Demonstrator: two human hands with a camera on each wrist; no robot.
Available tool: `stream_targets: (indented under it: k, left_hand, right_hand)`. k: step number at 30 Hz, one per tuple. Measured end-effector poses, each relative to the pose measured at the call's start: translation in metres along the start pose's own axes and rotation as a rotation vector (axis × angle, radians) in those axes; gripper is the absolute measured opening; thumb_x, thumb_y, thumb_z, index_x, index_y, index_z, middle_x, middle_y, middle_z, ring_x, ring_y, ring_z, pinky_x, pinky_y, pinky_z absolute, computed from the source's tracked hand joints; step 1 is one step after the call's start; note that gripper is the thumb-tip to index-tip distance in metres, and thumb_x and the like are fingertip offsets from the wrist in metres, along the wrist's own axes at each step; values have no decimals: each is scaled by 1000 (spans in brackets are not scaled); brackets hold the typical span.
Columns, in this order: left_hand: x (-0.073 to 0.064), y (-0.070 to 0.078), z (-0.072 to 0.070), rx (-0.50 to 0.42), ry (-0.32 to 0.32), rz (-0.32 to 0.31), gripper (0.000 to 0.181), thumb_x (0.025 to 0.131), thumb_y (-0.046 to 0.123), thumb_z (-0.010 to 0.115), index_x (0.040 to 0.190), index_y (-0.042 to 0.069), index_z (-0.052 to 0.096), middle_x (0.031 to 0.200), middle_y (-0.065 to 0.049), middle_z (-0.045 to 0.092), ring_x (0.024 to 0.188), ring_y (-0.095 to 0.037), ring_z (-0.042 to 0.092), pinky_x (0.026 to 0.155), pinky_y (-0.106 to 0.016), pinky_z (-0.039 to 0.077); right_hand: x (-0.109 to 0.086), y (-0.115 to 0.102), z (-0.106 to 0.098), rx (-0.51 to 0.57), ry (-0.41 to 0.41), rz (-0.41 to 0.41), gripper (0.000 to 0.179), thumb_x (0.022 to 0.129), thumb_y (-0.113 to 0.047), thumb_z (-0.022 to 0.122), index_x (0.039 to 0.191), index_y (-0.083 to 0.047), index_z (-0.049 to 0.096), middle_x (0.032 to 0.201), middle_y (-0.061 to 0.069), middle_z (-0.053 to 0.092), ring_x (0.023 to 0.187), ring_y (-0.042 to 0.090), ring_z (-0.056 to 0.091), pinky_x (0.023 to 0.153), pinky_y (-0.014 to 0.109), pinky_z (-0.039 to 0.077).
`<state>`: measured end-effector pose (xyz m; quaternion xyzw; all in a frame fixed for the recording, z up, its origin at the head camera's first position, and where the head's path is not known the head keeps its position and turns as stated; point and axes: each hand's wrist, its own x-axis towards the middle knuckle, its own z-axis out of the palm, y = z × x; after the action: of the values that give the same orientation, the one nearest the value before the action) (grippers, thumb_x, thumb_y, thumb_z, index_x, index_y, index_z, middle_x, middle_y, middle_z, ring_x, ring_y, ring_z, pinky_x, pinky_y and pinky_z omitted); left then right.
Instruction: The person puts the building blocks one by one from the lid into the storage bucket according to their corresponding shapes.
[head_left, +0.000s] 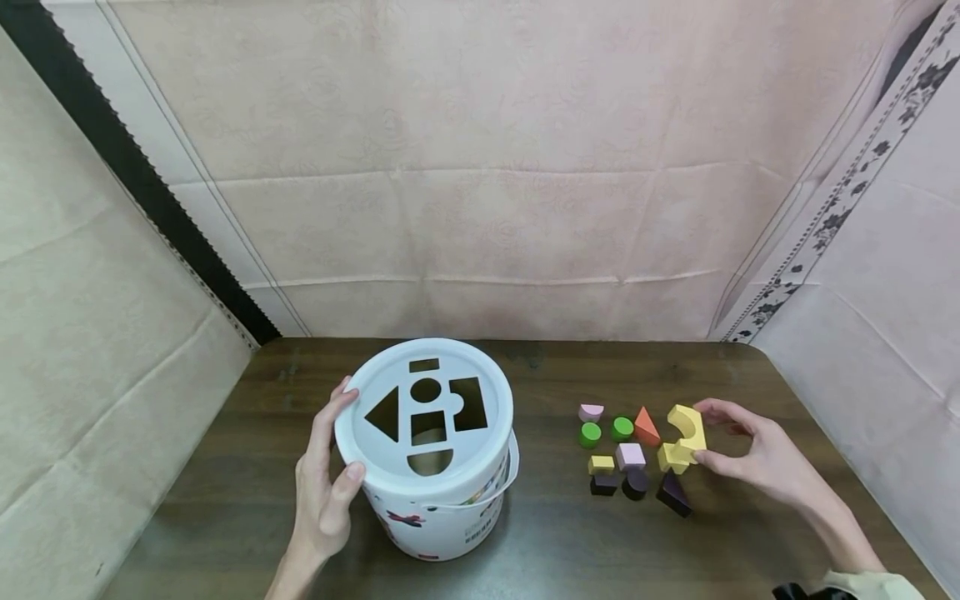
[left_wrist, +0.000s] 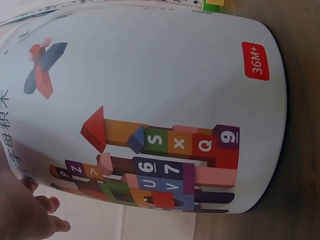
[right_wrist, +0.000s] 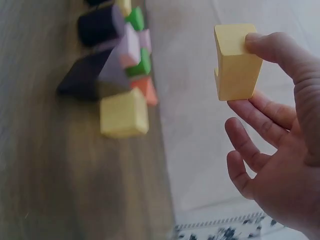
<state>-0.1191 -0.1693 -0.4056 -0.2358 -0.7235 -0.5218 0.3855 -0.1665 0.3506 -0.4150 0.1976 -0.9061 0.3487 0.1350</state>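
Observation:
In the head view a white bucket (head_left: pixel 442 525) stands upright with a pale blue lid (head_left: pixel 467 467) that has several shaped holes. My left hand (head_left: pixel 322 483) holds its left side by the lid's rim, thumb in front and fingers farther back. The bucket's printed wall (left_wrist: pixel 150 75) fills most of the left wrist view. Over at the right, my right hand (head_left: pixel 757 454) pinches a yellow arch block (head_left: pixel 688 427) between thumb and fingers. That arch block (right_wrist: pixel 239 70) is off the table, its curved notch facing away from the palm. A yellow block (right_wrist: pixel 122 115) lies on the table beneath it.
Left of the right hand are green round blocks (head_left: pixel 590 434), an orange triangular block (head_left: pixel 646 428), a pink cube (head_left: pixel 630 456), a small yellow block (head_left: pixel 601 465) and dark blocks (head_left: pixel 673 493). The wooden table (head_left: pixel 555 542) meets a pale cloth backdrop (head_left: pixel 487 250).

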Motion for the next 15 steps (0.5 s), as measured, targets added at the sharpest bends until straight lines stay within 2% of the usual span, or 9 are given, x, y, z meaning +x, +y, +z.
stream_targets:
  k: [7, 15]
  left_hand:
    - [-1, 0, -1, 5, 6, -9, 60, 95, 33, 51, 140, -6, 50, 147, -22, 48, 128, -24, 53, 98, -24, 38]
    - [-1, -1, -1, -8, -2, -6, 59, 95, 32, 51, 141, -6, 50, 147, -22, 47, 130, -25, 52, 100, -24, 38]
  right_hand:
    - [14, -30, 1, 13, 1, -68, 60, 69, -8, 90, 123, -11, 65, 111, 1, 68, 100, 0, 57, 85, 15, 36]
    - [26, -67, 2, 45, -3, -130, 60, 69, -9, 91, 123, -17, 65, 110, -6, 68, 100, 5, 60, 87, 18, 37]
